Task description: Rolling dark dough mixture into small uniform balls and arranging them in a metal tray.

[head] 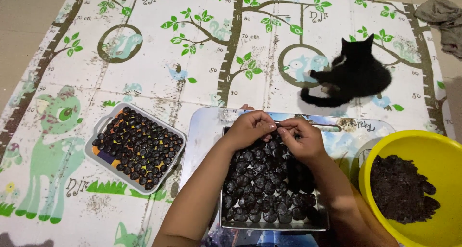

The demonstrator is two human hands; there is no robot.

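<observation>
Underfoot lies a floor mat (144,74) printed with trees and a green deer, and all the work sits on it. At the middle of the view the left hand (250,128) and right hand (301,139) meet, fingertips pinched together on a small dark lump that is mostly hidden between them; both hands are closed on it, over the far edge of a steel tray (274,224).

That tray is nearly full of dark lumps (260,189) set in close rows. It rests on a pale board (204,131). By my judgement the step in hand is shaping one lump and laying it in the last free spot at the tray's 12 o'clock edge. The next move calls for a gentle set-down beside its neighbours without squashing them.

At 3 o'clock from the hands a yellow bowl (380,151) holds a dark mass (399,189). At 9 o'clock a second tray (103,123) is already filled. At 1 o'clock a black cat (353,74) lies on the mat, well apart.
</observation>
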